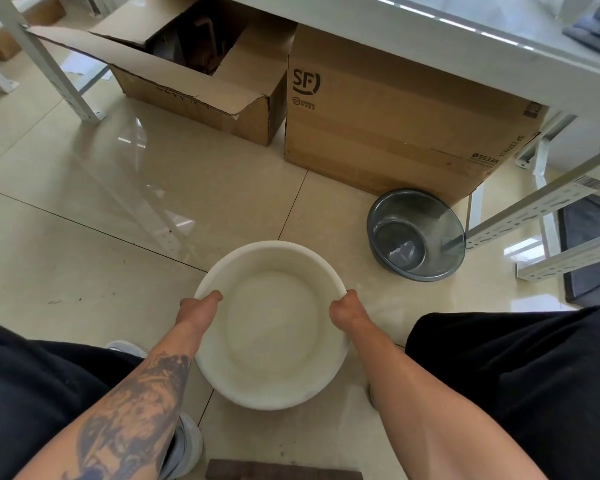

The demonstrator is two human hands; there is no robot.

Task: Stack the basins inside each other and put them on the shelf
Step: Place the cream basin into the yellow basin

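Both hands are on the job here: the left hand [198,304] is clamped over the near-left rim of the white basin [274,327], the right hand [345,306] is clamped over the near-right rim, fingers curled tight, thumbs tucked at the edge. The white basin sits mouth-up between the person's knees, low over the tiled floor [101,209]; whether it is lifted clear or resting on the tiles, I cannot tell from this angle.

Now look outward and to the right: there's the grey basin [416,235], also mouth-up, on the floor just in front of the SF cardboard box [388,119], beside the slotted leg of the white shelf [534,209]. It lies ahead and to the right of the hands, so the right hand is the nearer one. Round basins, so no long axis to worry about; what matters is mouth-up to mouth-up and centres lined up.

My read: one basin has to travel forward and rightward to meet the other, then nest. The grey one looks the smaller, so it may well belong inside the white. Nothing stacked yet, nothing on the shelf yet.
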